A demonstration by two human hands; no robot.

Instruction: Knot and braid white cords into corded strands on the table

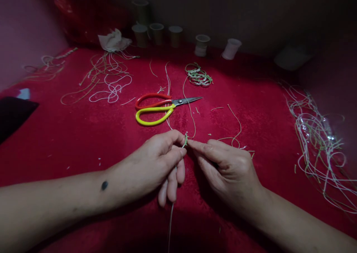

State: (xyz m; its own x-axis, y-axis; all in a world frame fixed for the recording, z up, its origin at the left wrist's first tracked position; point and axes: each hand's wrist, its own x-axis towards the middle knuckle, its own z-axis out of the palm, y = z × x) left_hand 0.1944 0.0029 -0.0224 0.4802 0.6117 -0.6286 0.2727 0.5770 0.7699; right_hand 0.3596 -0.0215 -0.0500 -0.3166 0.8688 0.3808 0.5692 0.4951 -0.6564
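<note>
My left hand [167, 156] pinches a small green and white knotted cord [186, 139] between thumb and index finger. Loose strands run from it, one down past my fingers toward the front and others away toward the scissors. My right hand [223, 162] is closed, its index fingertip touching the right side of the knotted piece; whether it grips a strand there is hidden. Just beyond my hands lie scissors [158, 110] with one red and one yellow handle, blades pointing right. Behind them rests a small pile of finished-looking green and white braided cord [198, 75].
Tangled loose cords [108, 74] lie at the back left, beside crumpled white material [114, 41]. Another cord tangle [320, 141] spreads at the right. Several thread spools, including a white spool [231, 48], stand along the back. Thread scraps dot the red cloth [97, 134]. A dark object [13, 115] sits at left.
</note>
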